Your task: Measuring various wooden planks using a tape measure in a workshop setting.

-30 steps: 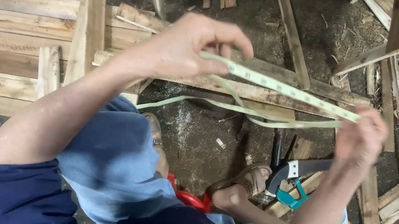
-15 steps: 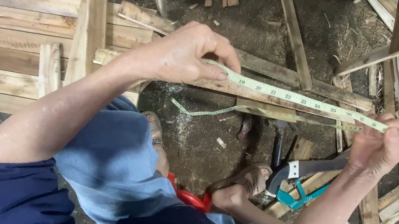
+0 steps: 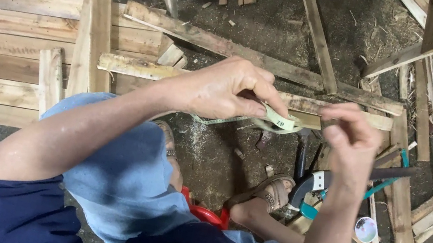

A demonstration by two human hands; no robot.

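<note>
A pallet (image 3: 10,44) of pale planks lies flat on the floor (image 3: 210,156), its boards running left to right. From its right edge two long slats (image 3: 251,56) run rightward, the upper one slanting slightly down to the right.

Both forearms rise from the blue sleeves at the bottom edge and meet just right of the pallet, above the lower slat. The left arm crosses diagonally from lower left over a knee in light blue cloth; the right arm stands nearly vertical with its wrist bent leftward.

The left hand (image 3: 222,90) is curled, thumb and forefinger pinching the tape (image 3: 276,121), a pale green measuring tape. The right hand (image 3: 350,136) is loosely clenched, fingertips drawn together at the tape's right end; whether they actually grip it I cannot tell.

The tape sits between the two hands, right of the pallet, bunched into a small loop lying roughly left to right. A loose tail trails leftward and down under the left hand.

Below the right hand a saw (image 3: 336,184) with a teal handle lies on the floor, blade pointing up and right.
</note>
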